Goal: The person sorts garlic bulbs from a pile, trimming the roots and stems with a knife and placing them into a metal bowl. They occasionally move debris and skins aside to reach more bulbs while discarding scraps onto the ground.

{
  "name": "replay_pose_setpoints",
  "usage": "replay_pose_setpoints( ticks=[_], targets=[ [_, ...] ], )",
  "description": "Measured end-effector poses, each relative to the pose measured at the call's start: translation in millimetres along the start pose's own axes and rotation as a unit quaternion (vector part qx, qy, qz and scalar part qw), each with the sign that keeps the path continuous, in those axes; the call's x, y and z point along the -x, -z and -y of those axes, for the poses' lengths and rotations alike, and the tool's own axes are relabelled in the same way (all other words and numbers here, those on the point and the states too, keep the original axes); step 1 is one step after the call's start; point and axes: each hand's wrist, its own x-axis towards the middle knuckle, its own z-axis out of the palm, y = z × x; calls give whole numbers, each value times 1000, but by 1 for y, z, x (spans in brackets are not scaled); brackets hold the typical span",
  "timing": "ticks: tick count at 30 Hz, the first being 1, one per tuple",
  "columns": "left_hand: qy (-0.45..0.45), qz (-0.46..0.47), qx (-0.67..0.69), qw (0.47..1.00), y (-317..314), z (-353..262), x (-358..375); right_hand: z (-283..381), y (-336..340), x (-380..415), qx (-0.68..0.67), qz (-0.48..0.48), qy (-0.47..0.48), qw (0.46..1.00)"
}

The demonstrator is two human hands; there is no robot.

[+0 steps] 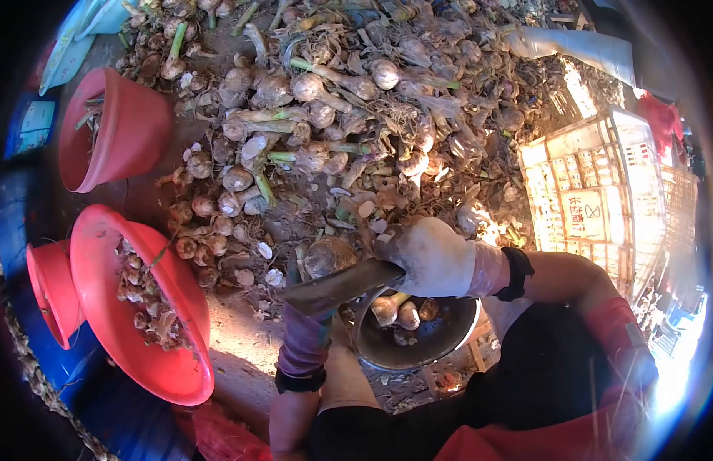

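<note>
My right hand (432, 257), in a pale, dirty glove, is closed round the end of a broad, flat dark blade (345, 286). The blade reaches left across my left hand (309, 313), whose sleeve is purplish and whose fingers are mostly hidden. Just above the blade, close to my left hand, is a large garlic bulb (329, 257); whether the fingers touch it cannot be made out. Under the right hand a metal bowl (429, 352) holds several garlic bulbs (385, 310).
A big heap of garlic with stalks (318, 146) covers the ground ahead. On the left are a red basin (133, 330) with small bulbs, a smaller red basin (53, 288) and a pink bucket (141, 127). A white plastic crate (583, 200) stands at the right.
</note>
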Motion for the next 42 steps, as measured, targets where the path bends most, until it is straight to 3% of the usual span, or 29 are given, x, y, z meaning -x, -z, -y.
replay_pose_setpoints(
  ticks=[2,4,11,14,17,20,22,25,27,29,30,31,32,33,34,35,37,38,40,41,42],
  targets=[
    [20,4,74,997,0,1,-1,-3,-5,-1,10,-19,11,1000],
    [228,46,279,932,1,3,3,-3,-10,-1,17,-33,23,999],
    [187,29,247,950,-16,-24,-3,-12,-16,-9,35,-34,36,998],
    [167,66,278,944,-11,-22,-1,-32,-30,-9,9,-3,18,1000],
    [226,58,284,930,-17,-25,-11,-37,-26,-16,-7,4,-16,1000],
    [173,82,264,945,-17,-25,-9,-41,-32,-16,-7,-20,47,999],
    [202,35,284,937,-18,-25,-4,-42,-34,-12,-10,-13,44,999],
    [223,73,288,929,-10,-20,-4,-31,-18,-14,10,20,27,999],
    [252,38,253,933,-9,-27,1,-33,-15,-14,27,45,6,999],
    [283,-2,215,934,-6,-24,13,-41,-18,-6,17,-58,122,991],
    [186,6,82,979,-6,-15,15,-50,-26,-7,27,-29,74,996],
    [75,6,-51,996,-11,-19,9,-60,-28,-10,39,-34,86,995],
    [-105,29,-251,962,-11,-35,15,-71,-28,-10,6,11,-56,998],
    [-67,228,-35,971,-8,-63,-1,-78,-26,-9,-33,48,-206,977],
    [-4,402,184,897,-4,-87,-11,-69,-18,-4,-38,32,-210,977],
    [80,504,75,857,-11,-101,-14,-59,-19,-2,-42,46,-205,977],
    [139,590,14,795,-21,-78,-5,-50,-10,-8,-114,-56,-139,982],
    [139,587,13,797,-21,-58,-9,-45,0,-15,-111,-34,-166,979],
    [278,451,33,848,-13,-23,-17,-46,3,-15,-161,-31,-191,968],
    [109,305,-217,921,-1,-19,-31,-48,5,-17,-200,-35,-211,956],
    [57,152,-310,937,16,-2,-42,-50,-1,-14,-185,-77,-169,965]
  ],
)
